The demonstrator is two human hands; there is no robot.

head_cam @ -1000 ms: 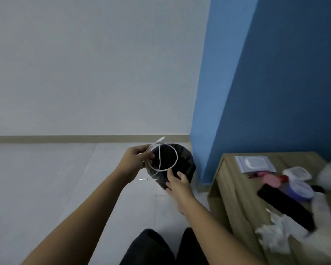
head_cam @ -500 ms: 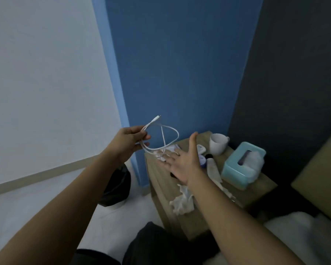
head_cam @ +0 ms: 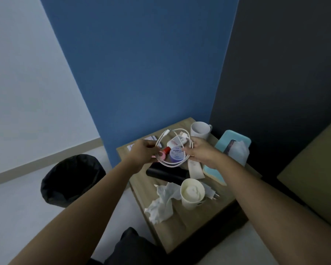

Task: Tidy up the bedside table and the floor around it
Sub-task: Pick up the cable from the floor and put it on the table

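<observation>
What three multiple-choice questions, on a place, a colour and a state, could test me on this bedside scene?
1. Where is the black bin relative to the bedside table? A on it; B on the floor beside it; C under it.
2. What colour is the cable? A white; B red; C green.
3. How is the cable held? A by no hand; B by one hand; C by both hands.
Answers: B, it stands on the floor. A, the loop shows white. C, the left hand and the right hand each pinch one side.
</observation>
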